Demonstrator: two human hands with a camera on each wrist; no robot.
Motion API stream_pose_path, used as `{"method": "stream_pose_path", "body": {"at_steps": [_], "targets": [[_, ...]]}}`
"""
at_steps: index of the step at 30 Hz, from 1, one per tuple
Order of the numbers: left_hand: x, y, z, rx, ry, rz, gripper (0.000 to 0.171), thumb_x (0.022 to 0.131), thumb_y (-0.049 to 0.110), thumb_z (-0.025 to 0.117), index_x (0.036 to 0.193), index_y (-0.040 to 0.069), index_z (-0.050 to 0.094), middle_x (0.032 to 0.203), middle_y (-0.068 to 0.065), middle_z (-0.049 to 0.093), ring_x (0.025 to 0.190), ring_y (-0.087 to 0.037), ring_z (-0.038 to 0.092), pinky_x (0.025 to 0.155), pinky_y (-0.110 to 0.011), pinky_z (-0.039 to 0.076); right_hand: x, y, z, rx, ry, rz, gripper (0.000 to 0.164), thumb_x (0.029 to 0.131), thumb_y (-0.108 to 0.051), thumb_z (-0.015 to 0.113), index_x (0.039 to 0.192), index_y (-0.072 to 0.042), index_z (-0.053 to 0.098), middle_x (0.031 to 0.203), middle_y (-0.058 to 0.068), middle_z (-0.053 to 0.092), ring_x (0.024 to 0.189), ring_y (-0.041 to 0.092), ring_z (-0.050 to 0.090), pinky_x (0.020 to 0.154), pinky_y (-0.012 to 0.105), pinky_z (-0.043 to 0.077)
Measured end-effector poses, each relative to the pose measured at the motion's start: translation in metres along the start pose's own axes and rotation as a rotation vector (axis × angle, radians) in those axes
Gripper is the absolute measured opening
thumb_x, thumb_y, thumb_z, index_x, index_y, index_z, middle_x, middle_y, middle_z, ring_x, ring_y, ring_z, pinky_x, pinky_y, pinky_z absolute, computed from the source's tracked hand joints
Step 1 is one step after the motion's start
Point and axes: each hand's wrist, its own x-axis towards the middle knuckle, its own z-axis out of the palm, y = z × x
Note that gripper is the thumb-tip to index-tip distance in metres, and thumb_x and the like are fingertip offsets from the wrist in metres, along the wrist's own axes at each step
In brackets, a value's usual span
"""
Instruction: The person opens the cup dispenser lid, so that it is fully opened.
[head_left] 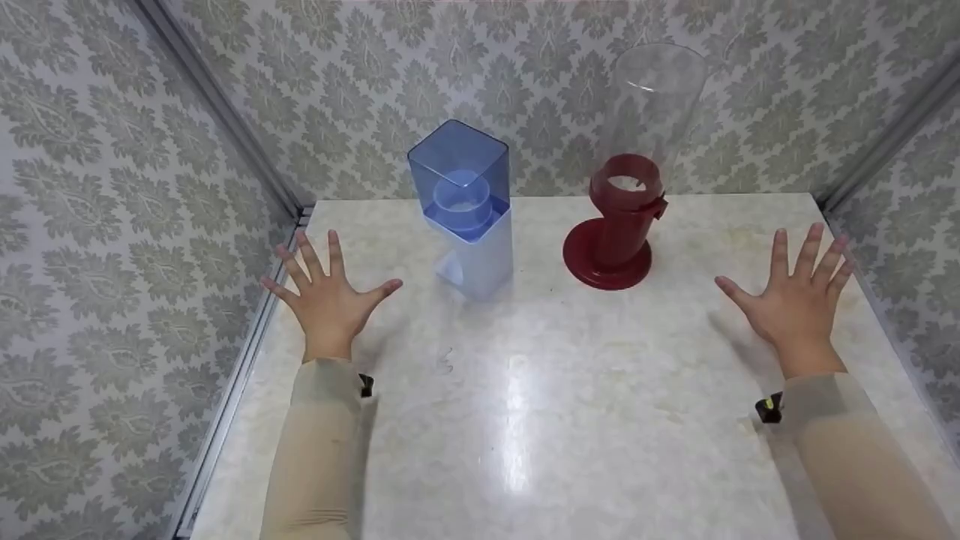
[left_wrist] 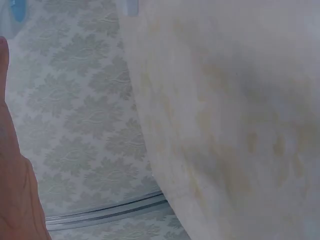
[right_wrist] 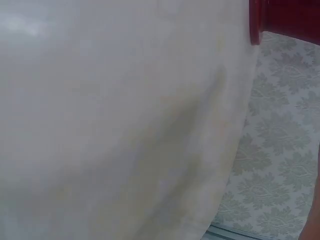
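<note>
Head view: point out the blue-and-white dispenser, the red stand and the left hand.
Blue-and-white dispenser [head_left: 484, 251]: head view, upper part of its white body.
Red stand [head_left: 624, 235]: head view, its column, above the round base.
Left hand [head_left: 328, 303]: head view, back of the hand.

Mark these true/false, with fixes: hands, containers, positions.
1. The left hand is spread and holds nothing. True.
2. The right hand grips the red stand. False: the right hand is spread, apart from the red stand.
3. The blue-and-white container stands left of the red stand. True.
4. The clear cylinder lies flat on the table. False: the clear cylinder rises above the red stand.
</note>
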Motion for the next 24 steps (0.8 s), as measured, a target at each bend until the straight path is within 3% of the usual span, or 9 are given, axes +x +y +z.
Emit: {"method": "stream_pose_path", "body": {"at_steps": [3, 7, 11, 15, 19, 24], "targets": [[-0.011, 0.009, -0.01, -0.058, 0.026, -0.016, 0.144, 0.072, 0.117, 0.044, 0.178, 0.042, -0.019, 0.183, -0.006, -0.039, 0.17, -0.054, -0.033, 0.124, -0.091, -0.024, -0.008, -0.015, 0.003, 0.08, 0.14, -0.054, 0.127, 0.097, -0.096, 0.05, 0.183, -0.023, -0.008, 0.185, 0.011, -0.037, 0.169, 0.049, -0.039, 0.136, 0.08, -0.017], [-0.028, 0.02, -0.02, -0.137, 0.058, -0.025, 0.148, 0.071, 0.115, 0.053, 0.179, 0.042, -0.015, 0.185, -0.008, -0.036, 0.17, -0.054, -0.034, 0.125, -0.091, -0.022, -0.02, -0.042, 0.016, 0.164, 0.332, -0.171, 0.124, 0.095, -0.098, 0.048, 0.184, -0.02, 0.012, 0.192, 0.019, -0.006, 0.176, 0.053, -0.016, 0.141, 0.078, -0.002], [-0.037, 0.03, -0.019, -0.2, 0.111, 0.001, 0.149, 0.071, 0.109, 0.065, 0.18, 0.042, -0.012, 0.188, -0.01, -0.03, 0.173, -0.051, -0.029, 0.13, -0.09, -0.016, -0.028, -0.073, 0.034, 0.261, 0.439, -0.251, 0.121, 0.096, -0.098, 0.048, 0.181, -0.014, 0.027, 0.189, 0.024, 0.018, 0.177, 0.053, 0.003, 0.142, 0.076, 0.01], [-0.047, 0.036, -0.015, -0.335, 0.16, 0.059, 0.147, 0.077, 0.094, 0.079, 0.182, 0.039, -0.008, 0.189, -0.008, -0.028, 0.175, -0.048, -0.026, 0.133, -0.087, -0.013, -0.031, -0.099, 0.046, 0.39, 0.479, -0.298, 0.113, 0.098, -0.088, 0.061, 0.176, -0.01, 0.037, 0.184, 0.024, 0.03, 0.176, 0.052, 0.013, 0.141, 0.075, 0.019], [-0.059, 0.042, -0.014, -0.564, 0.186, 0.128, 0.148, 0.078, 0.087, 0.085, 0.183, 0.033, -0.003, 0.19, -0.007, -0.025, 0.176, -0.043, -0.026, 0.136, -0.082, -0.012, -0.033, -0.125, 0.055, 0.462, 0.471, -0.338, 0.107, 0.097, -0.078, 0.072, 0.173, -0.01, 0.041, 0.183, 0.021, 0.035, 0.175, 0.048, 0.021, 0.138, 0.075, 0.029], [-0.052, 0.053, -0.01, -0.731, 0.167, 0.178, 0.145, 0.079, 0.091, 0.081, 0.184, 0.032, 0.001, 0.192, -0.002, -0.021, 0.179, -0.037, -0.017, 0.139, -0.082, 0.012, -0.029, -0.158, 0.065, 0.548, 0.452, -0.41, 0.097, 0.091, -0.044, 0.091, 0.169, -0.007, 0.046, 0.178, 0.018, 0.043, 0.17, 0.043, 0.032, 0.131, 0.073, 0.042]]}}
